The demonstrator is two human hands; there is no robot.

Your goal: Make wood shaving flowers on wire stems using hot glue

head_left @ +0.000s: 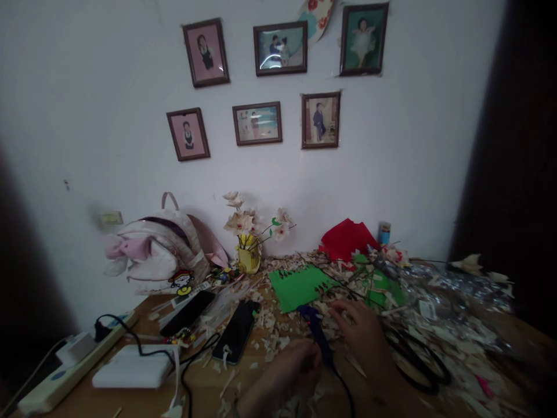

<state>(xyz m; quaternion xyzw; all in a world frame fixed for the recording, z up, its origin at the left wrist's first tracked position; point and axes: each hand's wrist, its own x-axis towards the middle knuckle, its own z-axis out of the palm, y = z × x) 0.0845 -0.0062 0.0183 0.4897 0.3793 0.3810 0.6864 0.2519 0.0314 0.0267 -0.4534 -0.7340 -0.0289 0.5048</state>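
Two hands sit by the blue glue gun: right hand open, spread over wood shavings; left hand curled just beside the gun, grip impossible to tell.

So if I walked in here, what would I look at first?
Six framed photographs hang high on the white wall. Below them, a yellow vase of pale flowers stands near bright red paper and green paper, among pale shavings scattered over the wooden table.
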